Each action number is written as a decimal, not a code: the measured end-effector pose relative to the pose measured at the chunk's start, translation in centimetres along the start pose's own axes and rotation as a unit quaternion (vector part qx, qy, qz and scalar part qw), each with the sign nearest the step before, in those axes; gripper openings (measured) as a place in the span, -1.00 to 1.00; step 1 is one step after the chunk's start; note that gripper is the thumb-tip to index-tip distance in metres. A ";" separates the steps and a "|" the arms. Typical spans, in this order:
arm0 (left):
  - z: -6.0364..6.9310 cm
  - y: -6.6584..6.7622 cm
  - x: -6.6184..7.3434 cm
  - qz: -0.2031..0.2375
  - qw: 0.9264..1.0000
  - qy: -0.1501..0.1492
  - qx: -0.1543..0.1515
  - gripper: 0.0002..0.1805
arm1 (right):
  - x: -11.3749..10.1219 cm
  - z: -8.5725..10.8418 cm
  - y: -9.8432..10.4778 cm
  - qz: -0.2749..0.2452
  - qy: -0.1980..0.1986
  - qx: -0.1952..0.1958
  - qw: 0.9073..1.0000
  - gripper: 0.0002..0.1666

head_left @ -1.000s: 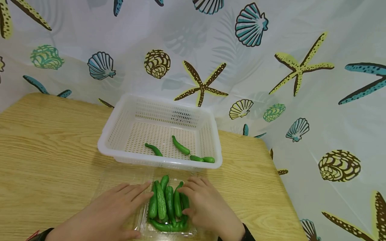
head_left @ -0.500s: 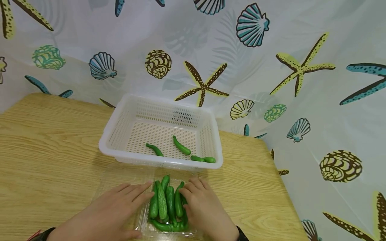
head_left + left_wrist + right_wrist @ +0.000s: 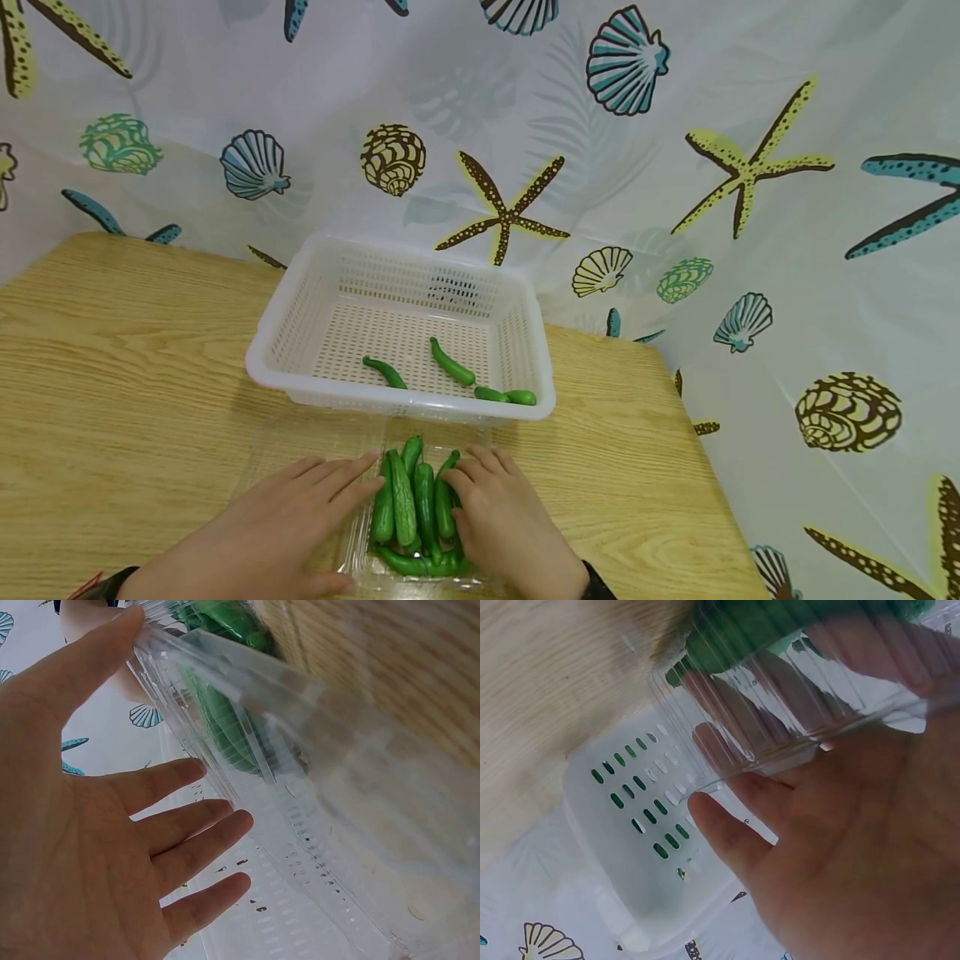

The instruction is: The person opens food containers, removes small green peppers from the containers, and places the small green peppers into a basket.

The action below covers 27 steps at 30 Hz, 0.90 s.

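Observation:
Several green peppers [image 3: 424,504], one with wrinkled skin, lie in a clear plastic box [image 3: 360,575] at the front of the table. Beside the box's left rim my left hand [image 3: 292,525] is spread, its fingertips at the clear edge; in the left wrist view the left palm [image 3: 90,847] holds nothing. My right hand [image 3: 502,517] reaches over the right wall and touches the peppers along that side. Through the clear wall in the right wrist view, the right hand's fingers [image 3: 727,712] extend against a pepper [image 3: 742,637]; their tips are partly hidden.
A white slotted basket [image 3: 405,406] stands just behind the box, with a few green peppers [image 3: 452,364] on its floor. The box's clear lid [image 3: 277,450] lies folded out to the left on the wooden table [image 3: 135,375]. A patterned cloth [image 3: 330,100] hangs behind.
My right hand has shifted slightly inward over the peppers at the box's right side, covering more of them. The left hand and the basket have stayed in place.

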State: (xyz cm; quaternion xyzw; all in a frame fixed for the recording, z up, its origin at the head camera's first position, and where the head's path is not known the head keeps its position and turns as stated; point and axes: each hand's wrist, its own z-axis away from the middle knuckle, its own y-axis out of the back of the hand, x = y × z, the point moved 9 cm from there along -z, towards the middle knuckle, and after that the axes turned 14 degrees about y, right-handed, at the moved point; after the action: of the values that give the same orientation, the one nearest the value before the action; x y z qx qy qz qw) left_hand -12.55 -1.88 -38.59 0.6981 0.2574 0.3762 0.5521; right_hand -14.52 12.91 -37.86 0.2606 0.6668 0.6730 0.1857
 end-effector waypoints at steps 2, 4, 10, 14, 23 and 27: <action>0.0 0.0 0.0 0.000 1.000 -0.001 0.002 0.02 | 0.1 0.0 -0.1 -0.002 -0.004 -0.006 1.000 -0.64; 0.0 0.1 0.0 0.001 1.000 -0.001 0.005 0.01 | 0.1 0.0 -0.1 -0.001 -0.005 -0.005 1.000 -0.64; 0.0 0.3 0.0 -0.004 1.000 -0.003 0.022 -0.02 | 0.1 -0.1 0.1 0.011 0.006 0.018 1.000 -0.67; 0.0 0.2 0.0 -0.006 1.000 -0.002 0.021 -0.02 | 0.1 -0.2 0.2 0.011 0.009 0.022 1.000 -0.69; 0.1 0.1 0.0 -0.010 1.000 -0.008 0.019 0.00 | 0.1 -0.2 0.6 -0.009 0.002 0.048 0.999 -0.62; 0.1 0.2 0.1 -0.011 1.000 -0.010 0.024 -0.01 | 0.3 -0.3 1.0 -0.043 -0.004 0.066 0.997 -0.62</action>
State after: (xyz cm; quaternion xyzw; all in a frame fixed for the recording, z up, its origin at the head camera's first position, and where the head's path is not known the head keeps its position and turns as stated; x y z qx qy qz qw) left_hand -12.43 -1.96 -38.41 0.7125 0.2682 0.3565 0.5415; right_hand -14.80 12.82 -36.85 0.2460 0.7193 0.6182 0.1998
